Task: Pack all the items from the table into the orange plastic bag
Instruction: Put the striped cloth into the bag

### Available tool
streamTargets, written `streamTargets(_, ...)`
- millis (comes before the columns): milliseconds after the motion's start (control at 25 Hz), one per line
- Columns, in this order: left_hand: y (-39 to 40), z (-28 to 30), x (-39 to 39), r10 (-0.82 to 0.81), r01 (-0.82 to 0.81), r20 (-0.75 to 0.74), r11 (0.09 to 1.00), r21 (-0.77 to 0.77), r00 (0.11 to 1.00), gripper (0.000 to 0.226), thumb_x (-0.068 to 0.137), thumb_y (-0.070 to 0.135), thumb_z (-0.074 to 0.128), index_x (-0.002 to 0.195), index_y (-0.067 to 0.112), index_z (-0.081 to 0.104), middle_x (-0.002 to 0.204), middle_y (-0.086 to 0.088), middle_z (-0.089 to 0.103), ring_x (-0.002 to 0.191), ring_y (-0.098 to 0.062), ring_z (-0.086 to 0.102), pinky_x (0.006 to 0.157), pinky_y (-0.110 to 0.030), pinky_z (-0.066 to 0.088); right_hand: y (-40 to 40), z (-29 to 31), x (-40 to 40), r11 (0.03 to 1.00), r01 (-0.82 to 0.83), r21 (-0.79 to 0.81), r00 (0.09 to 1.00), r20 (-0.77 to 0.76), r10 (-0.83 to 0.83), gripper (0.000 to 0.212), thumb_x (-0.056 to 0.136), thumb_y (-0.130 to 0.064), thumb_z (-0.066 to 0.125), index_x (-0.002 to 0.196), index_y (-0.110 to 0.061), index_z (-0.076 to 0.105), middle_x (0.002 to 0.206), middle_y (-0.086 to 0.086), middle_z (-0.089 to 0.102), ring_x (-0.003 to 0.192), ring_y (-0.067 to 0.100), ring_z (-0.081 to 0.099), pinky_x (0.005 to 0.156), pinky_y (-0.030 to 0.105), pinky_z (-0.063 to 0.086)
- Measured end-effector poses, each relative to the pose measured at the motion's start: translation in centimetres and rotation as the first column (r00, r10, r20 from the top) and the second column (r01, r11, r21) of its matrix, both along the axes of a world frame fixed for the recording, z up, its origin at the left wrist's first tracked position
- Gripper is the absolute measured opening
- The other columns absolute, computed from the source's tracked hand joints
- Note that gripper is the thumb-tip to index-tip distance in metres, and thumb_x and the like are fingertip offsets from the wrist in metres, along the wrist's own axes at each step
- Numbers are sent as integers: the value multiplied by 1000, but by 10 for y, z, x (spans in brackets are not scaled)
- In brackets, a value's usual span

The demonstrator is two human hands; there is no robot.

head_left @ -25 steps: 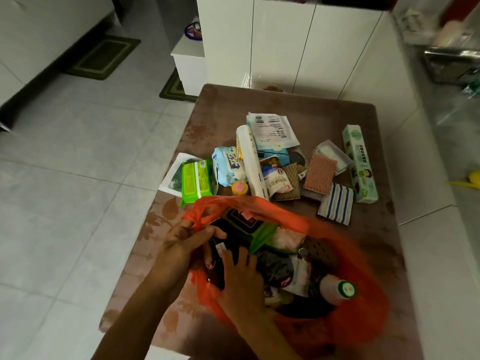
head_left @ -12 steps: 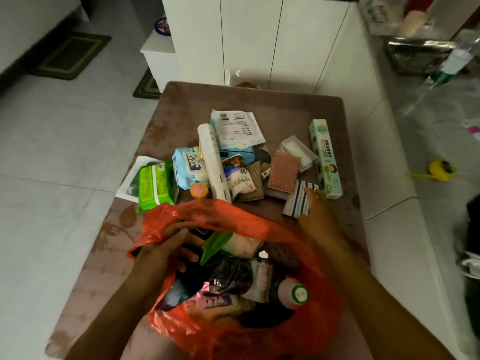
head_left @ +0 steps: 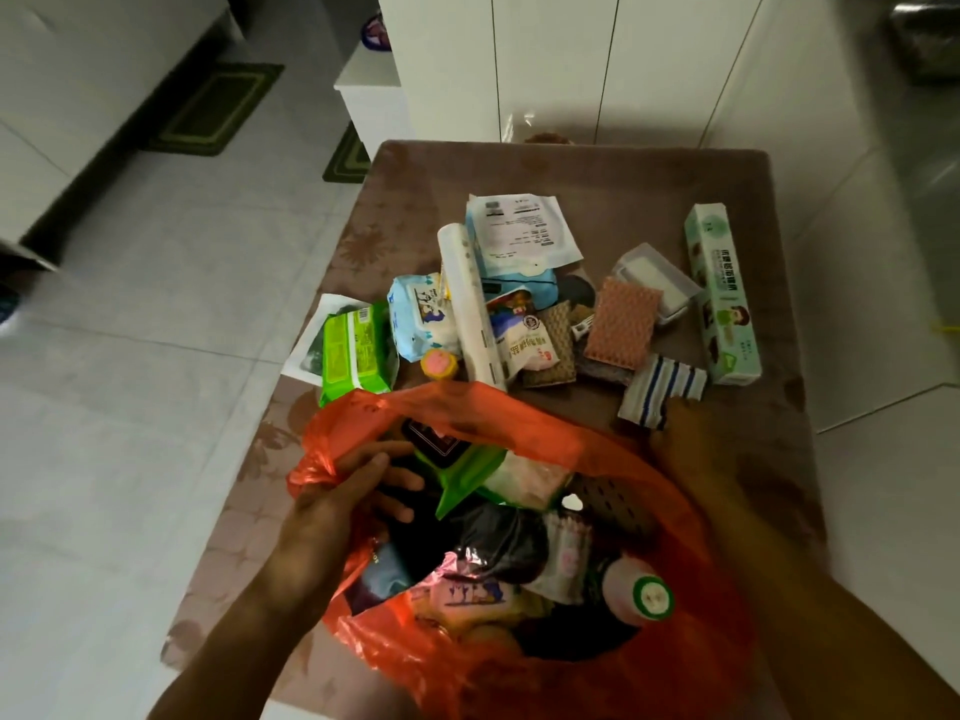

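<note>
A single head-worn wide-angle camera looks forward and steeply down from above the near edge of the table (head_left: 613, 179), close over the open orange plastic bag (head_left: 519, 423). Both forearms enter from the bottom corners of the frame. Beyond the table's far edge it takes in white cabinets (head_left: 550, 65) and, on the left, tiled floor (head_left: 156, 304).

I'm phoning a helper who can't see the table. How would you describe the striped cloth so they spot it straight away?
Start at the orange plastic bag at the table's near end and look just past its right-hand rim. There, at the right hand's fingertips, lies the striped cloth, a small folded piece beside the tall green box. It alone has dark blue stripes on white; the pink sponge beyond it is plain.
</note>
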State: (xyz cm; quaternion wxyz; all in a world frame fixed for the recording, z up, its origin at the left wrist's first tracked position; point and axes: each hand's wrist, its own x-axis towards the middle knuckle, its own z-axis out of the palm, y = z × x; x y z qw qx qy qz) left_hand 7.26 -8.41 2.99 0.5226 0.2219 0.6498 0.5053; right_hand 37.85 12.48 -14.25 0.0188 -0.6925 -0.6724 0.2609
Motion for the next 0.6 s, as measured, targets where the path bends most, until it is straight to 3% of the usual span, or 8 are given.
streamTargets(120, -1, 4, -4, -26, 26, 1, 1000, 3, 1000, 27, 98, 13, 44, 109, 3, 67, 92, -22, 70, 62, -22, 64, 52, -22, 52, -25, 46, -6, 973, 220, 71, 950, -244, -196, 13, 81, -16, 58, 92, -9, 59, 95, 20, 63, 87, 38, 61, 73, 44, 49)
streamTargets(200, -2, 7, -9, -23, 23, 21, 1000, 17, 999, 27, 98, 13, 45, 108, 5, 69, 92, -22, 70, 61, -21, 63, 50, -20, 51, -44, 92, -9, 920, 359, 156, 894, -340, -291, 11, 85, -18, 58, 95, -14, 61, 92, 10, 65, 86, 31, 61, 76, 47, 52)
streamTargets(280, -2, 10, -14, 11, -12, 31, 1000, 16, 999, 25, 98, 13, 46, 103, 8, 70, 87, -18, 72, 58, -18, 63, 46, -20, 48, -71, 147, -13, 878, 446, 173, 807, -502, -310, 14, 86, -11, 61, 98, -17, 66, 88, 3, 66, 83, 22, 63, 74, 41, 55)
streamTargets(320, -2, 13, -18, 38, -38, 35, 999, 11, 999, 23, 97, 13, 47, 101, 8, 70, 83, -15, 72, 56, -18, 62, 46, -22, 46, -89, 176, -15, 890, 441, 115, 747, -597, -293, 16, 85, -7, 61, 94, -19, 67, 83, 0, 68, 78, 17, 64, 68, 35, 55)
streamTargets(400, -2, 16, -29, 88, -88, 39, 996, 9, 995, 22, 96, 12, 48, 103, 4, 68, 77, -12, 70, 56, -20, 59, 50, -27, 43, -116, 207, -29, 962, 253, -99, 647, -722, -245, 24, 83, 0, 59, 88, -20, 70, 75, 0, 72, 65, 10, 65, 55, 26, 52)
streamTargets(480, -4, 19, -40, 110, -110, 46, 994, 0, 993, 23, 97, 12, 48, 107, 4, 67, 77, -12, 68, 56, -20, 55, 50, -26, 42, -132, 199, -48, 961, 38, -273, 709, -671, -219, 25, 84, 5, 56, 85, -15, 72, 72, 3, 72, 60, 14, 64, 50, 29, 49)
streamTargets(600, -8, 21, -50, 99, -98, 45, 995, -25, 994, 22, 97, 15, 49, 106, 8, 68, 75, -8, 68, 54, -19, 51, 44, -22, 32, -142, 157, -69, 921, -71, -383, 878, -463, -125, 13, 82, 0, 60, 84, -9, 70, 73, 6, 69, 60, 18, 63, 55, 40, 53)
